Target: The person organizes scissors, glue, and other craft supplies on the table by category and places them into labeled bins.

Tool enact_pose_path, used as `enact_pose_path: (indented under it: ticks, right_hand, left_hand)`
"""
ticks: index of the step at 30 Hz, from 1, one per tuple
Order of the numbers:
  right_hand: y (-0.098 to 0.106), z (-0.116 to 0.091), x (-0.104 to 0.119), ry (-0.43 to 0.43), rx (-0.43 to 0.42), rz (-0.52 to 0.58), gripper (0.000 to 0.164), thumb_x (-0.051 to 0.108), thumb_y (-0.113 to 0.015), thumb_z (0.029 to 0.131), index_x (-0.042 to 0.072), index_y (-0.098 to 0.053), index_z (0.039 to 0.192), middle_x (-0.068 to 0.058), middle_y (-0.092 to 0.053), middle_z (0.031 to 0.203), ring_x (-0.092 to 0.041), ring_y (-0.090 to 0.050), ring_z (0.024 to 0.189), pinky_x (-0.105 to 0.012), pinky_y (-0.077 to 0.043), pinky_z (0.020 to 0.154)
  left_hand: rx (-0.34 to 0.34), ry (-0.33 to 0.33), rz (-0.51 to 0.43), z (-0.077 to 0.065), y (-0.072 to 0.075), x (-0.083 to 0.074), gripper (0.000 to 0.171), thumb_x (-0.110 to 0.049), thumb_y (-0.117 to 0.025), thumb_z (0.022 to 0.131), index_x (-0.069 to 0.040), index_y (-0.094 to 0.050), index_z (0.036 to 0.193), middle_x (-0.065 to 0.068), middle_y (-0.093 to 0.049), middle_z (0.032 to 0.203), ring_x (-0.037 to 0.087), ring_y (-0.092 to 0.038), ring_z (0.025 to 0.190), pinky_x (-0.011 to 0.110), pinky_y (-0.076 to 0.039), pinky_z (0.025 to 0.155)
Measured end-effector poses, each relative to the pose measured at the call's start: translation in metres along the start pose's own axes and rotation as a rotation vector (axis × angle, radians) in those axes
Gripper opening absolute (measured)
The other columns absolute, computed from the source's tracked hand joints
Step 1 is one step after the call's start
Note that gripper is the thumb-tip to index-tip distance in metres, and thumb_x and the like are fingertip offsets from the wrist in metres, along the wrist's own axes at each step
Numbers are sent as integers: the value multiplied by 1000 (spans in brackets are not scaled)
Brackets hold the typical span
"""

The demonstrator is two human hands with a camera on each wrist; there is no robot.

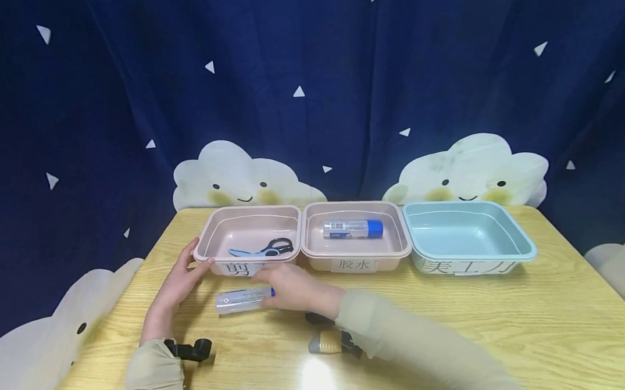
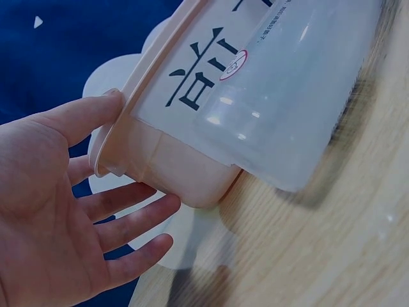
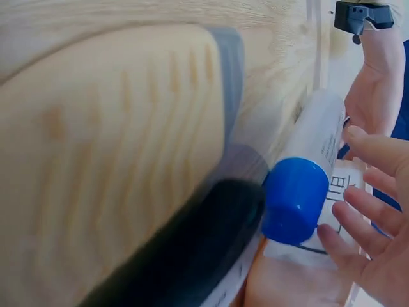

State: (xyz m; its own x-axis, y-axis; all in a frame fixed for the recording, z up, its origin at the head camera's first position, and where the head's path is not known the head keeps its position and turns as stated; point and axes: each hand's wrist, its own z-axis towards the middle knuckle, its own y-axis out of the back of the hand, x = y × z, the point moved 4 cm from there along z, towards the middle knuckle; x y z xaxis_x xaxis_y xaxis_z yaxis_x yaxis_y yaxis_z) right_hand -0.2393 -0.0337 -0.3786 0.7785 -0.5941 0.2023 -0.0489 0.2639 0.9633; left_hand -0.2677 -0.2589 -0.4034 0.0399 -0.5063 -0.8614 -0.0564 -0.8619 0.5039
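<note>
A clear glue bottle (image 1: pixel 244 300) with a blue cap (image 3: pixel 295 198) lies on the table before the left pink box (image 1: pixel 249 260). My right hand (image 1: pixel 290 286) reaches over its cap end; in the right wrist view the fingers (image 3: pixel 361 227) are spread beside the bottle, not curled round it. At the left pink box's front corner is my left hand (image 1: pixel 177 282). Its thumb rests on the rim and its other fingers spread along the side, as the left wrist view shows. Scissors (image 1: pixel 268 249) with blue and black handles lie inside that box.
The middle pink box (image 1: pixel 356 255) holds another blue-capped glue bottle (image 1: pixel 345 229). A light blue box (image 1: pixel 469 255) stands to the right. Under my right forearm lies a yellow and grey utility knife (image 1: pixel 326 342), with black parts beside it. A dark curtain (image 1: pixel 340 112) hangs behind.
</note>
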Motion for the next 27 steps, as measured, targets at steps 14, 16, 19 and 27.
enact_pose_path:
  ticks: [14, 16, 19, 27]
  right_hand:
    - [-23, 18, 7, -69, 113, -9, 69, 35, -78, 68, 21, -51, 130, -2, -53, 129, -17, -53, 113, -33, -46, 88]
    - [-26, 20, 6, -79, 120, -8, 70, 37, -78, 67, 22, -51, 130, -1, -53, 129, -16, -53, 112, -32, -46, 88]
    - [-31, 22, 6, -84, 131, -6, 72, 38, -79, 65, 21, -51, 129, 1, -54, 127, -14, -53, 111, -29, -45, 88]
    - [-37, 29, 10, -63, 150, -36, 65, 30, -77, 68, 21, -53, 127, 2, -55, 126, -14, -53, 110, -28, -43, 90]
  left_hand:
    - [-5, -2, -1, 0, 0, 1, 77, -40, -51, 91, -18, -3, 148, 25, -24, 144, 43, -27, 127, 60, -25, 98]
    - [-1, 1, 1, 0, -1, 0, 77, -40, -51, 91, -18, -3, 148, 25, -24, 143, 43, -27, 126, 60, -25, 98]
    - [2, 7, 3, -1, -2, -1, 77, -40, -50, 91, -18, -3, 148, 26, -24, 143, 43, -26, 126, 60, -25, 98]
    - [-3, 3, 1, 0, 0, 1, 76, -40, -51, 91, -19, -4, 148, 25, -24, 143, 42, -27, 126, 59, -25, 98]
